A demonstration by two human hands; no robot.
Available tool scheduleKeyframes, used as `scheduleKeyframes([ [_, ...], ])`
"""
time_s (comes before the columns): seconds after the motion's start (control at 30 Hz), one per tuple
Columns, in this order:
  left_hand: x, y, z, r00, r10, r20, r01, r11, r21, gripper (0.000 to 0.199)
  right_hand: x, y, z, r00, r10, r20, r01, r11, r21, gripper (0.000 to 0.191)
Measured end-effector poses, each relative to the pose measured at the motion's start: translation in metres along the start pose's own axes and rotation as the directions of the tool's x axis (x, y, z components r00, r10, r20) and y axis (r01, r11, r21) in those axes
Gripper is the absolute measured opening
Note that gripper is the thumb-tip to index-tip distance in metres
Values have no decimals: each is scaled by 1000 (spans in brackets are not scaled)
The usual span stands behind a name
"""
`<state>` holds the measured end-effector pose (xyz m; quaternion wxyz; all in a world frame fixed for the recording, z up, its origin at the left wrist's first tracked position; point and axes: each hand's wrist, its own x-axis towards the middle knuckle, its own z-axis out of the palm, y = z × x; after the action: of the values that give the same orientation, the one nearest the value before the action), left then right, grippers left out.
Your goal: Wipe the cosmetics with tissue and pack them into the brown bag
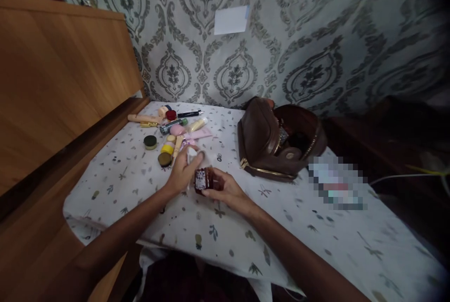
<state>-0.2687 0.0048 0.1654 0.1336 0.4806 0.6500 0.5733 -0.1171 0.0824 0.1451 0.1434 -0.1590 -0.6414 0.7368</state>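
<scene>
Toward two o'clock, brown bag [258, 135] | eleven, cosmetics [177, 130] crowding close | my right hand [228, 190] grips brown jar [201, 180] | left hand [180, 169] pinches something white [191, 153]

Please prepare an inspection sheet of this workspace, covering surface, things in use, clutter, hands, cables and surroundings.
Surface: table under a patterned white cloth.
Things in use: brown jar; white item, kind unclear.
Clutter: tubes and pots to the left; open bag and pixelated item to the right.
Hands: left hand holds the white item; right hand the jar.
Cables: thin pale cable at right.
Surroundings: wooden cabinet left; patterned wall behind.
</scene>
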Motion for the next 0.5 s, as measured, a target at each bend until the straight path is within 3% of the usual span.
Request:
scheduleKeyframes([
  [0.07, 9, -5, -1, 977, -195, -91, 174, 965, -197, 27, -1, 2, -2, 998, -56, 14, 56, 998, 24, 61],
  [0.13, 17, -6, -6, 935, -324, -143, 257, 898, -357, 27, 1, 4, -3, 992, -122, 36, 120, 992, 34, 62],
  [0.17, 20, -5, -8, 929, -335, -156, 253, 884, -393, 27, 2, 6, -4, 988, -145, 45, 143, 989, 32, 61],
  [0.23, 23, 2, -13, 958, -244, -149, 179, 919, -352, 24, 4, 9, -6, 983, -178, 40, 178, 984, -11, 60],
  [0.3, 22, 13, -17, 998, -66, -14, 62, 978, -201, 21, 5, 13, -8, 980, -200, 1, 198, 970, -144, 58],
  [0.33, 21, 18, -17, 995, 16, 100, -4, 993, -118, 19, 4, 15, -9, 977, -211, -28, 199, 950, -241, 53],
  [0.43, 17, 31, -14, 905, 83, 416, -109, 993, 38, 24, -1, 17, -11, 970, -228, -87, 151, 840, -521, 29],
  [0.5, 16, 35, -8, 884, 55, 465, -98, 993, 69, 27, -4, 17, -10, 966, -241, -93, 133, 773, -621, 23],
])
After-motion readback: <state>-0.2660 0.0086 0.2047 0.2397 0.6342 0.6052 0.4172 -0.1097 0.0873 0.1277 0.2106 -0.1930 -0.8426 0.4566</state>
